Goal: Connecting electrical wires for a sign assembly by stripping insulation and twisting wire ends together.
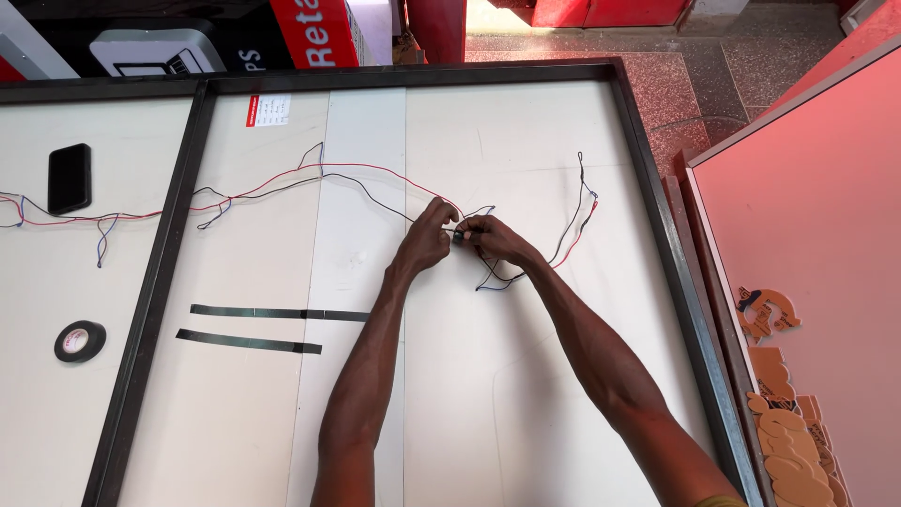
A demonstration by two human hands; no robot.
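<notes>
From overhead, the left hand (424, 242) and right hand (495, 238) are pinching a small dark connector (458, 237) on the red and black wires (282, 188), mid-panel (526, 141). The thin strands could be tugged loose if the fingers pull apart.

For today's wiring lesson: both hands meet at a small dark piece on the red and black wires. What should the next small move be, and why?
Probably a short further wrap or pinch of the small dark piece. The left hand and right hand both pinch it where the wires meet, and loose loops hang just below, so the joint looks unfinished.
</notes>
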